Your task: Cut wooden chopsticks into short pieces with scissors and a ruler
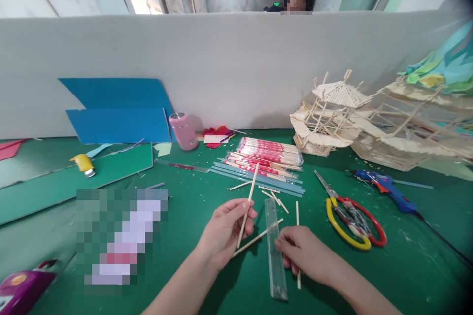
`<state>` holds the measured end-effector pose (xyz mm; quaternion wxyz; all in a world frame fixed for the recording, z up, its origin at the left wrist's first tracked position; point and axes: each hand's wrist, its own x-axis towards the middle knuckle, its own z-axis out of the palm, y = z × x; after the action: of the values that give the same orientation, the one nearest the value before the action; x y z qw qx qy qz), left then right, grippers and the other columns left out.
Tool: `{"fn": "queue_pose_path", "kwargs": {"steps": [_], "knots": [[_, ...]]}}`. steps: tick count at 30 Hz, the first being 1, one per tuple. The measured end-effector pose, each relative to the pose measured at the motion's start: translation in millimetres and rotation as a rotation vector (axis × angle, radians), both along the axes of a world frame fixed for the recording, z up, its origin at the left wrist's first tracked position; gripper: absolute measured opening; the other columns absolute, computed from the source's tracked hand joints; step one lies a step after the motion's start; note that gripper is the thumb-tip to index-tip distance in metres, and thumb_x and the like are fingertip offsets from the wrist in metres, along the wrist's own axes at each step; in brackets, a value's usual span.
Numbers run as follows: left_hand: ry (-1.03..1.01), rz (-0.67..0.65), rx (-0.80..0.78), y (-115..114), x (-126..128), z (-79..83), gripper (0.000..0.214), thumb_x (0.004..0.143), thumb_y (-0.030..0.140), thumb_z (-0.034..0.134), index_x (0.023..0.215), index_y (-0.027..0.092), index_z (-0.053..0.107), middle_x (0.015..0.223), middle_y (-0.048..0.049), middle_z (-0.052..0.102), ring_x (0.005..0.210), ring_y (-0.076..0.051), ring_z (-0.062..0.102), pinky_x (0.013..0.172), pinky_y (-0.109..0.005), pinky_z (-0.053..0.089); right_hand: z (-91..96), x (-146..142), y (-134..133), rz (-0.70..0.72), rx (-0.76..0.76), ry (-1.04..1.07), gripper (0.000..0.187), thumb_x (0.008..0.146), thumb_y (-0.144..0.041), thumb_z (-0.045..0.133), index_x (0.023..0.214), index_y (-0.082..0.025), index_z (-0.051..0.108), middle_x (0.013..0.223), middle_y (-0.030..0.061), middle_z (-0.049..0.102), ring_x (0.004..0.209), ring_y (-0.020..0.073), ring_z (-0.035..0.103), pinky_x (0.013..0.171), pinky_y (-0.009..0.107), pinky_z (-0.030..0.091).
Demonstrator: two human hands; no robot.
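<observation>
we are at the measuring and sorting stage of building with thin wooden sticks. our left hand (225, 231), low in the middle of the frame, has its fingers clamped on two sticks: one stick (247, 206) stands nearly upright and a second stick (258, 237) slants down toward lower left, crossing over the top end of the clear ruler (275, 251). our right hand (303, 253), just right of the ruler, has its fingers closed around a third stick (297, 216) that points straight up the frame and pokes out below the hand.

we judge the next move calls for laying one stick flat along the ruler's edge, so the left hand would need to free one of its pair and keep the other steady.

the sticks are pale, slim, round-looking and matte; short offcuts (273, 196) lie just above the ruler. the ruler is a transparent, glossy plastic strip lying flat on the green desk (207, 197), which is dusted with pale chips. above centre sits a bundle of wrapped chopsticks (269, 155) in crinkly red-printed sleeves. to the right lie scissors (351, 214) with yellow and red looped handles and a blue glue gun (388, 189). at right centre stand airy stick models (332, 113) with slatted roofs.
</observation>
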<state>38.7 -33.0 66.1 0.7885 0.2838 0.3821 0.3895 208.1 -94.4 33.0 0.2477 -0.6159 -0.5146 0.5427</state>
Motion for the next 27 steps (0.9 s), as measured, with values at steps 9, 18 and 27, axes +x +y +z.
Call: {"fn": "queue_pose_path", "kwargs": {"steps": [9, 18, 27], "knots": [[0.440, -0.185, 0.340, -6, 3, 5.5, 0.019, 0.070, 0.030, 0.059, 0.069, 0.012, 0.064, 0.057, -0.0018, 0.058, 0.044, -0.006, 0.037, 0.043, -0.019, 0.026, 55.3, 5, 1, -0.044, 0.927, -0.623, 0.021, 0.079, -0.024, 0.049, 0.099, -0.024, 0.057, 0.083, 0.0041, 0.059, 0.079, 0.0186, 0.053, 0.069, 0.031, 0.040], [0.771, -0.364, 0.755, -14, 7, 6.0, 0.022, 0.076, 0.025, 0.047, 0.068, 0.014, 0.065, 0.059, -0.0001, 0.057, 0.055, -0.011, 0.045, 0.050, -0.021, 0.032, 47.1, -5, 9, 0.231, 1.005, -0.806, 0.020, 0.083, -0.019, 0.047, 0.094, -0.027, 0.060, 0.097, 0.0010, 0.062, 0.103, 0.0206, 0.044, 0.095, 0.048, 0.011], [0.981, -0.459, 0.933, -9, 8, 9.1, 0.023, 0.075, 0.023, 0.046, 0.065, 0.013, 0.064, 0.054, -0.0004, 0.057, 0.050, -0.011, 0.044, 0.045, -0.020, 0.029, 47.5, 5, 11, 0.421, 0.864, -0.753, 0.021, 0.086, -0.020, 0.039, 0.089, -0.021, 0.060, 0.072, 0.0027, 0.060, 0.073, 0.0152, 0.050, 0.065, 0.029, 0.031]]}}
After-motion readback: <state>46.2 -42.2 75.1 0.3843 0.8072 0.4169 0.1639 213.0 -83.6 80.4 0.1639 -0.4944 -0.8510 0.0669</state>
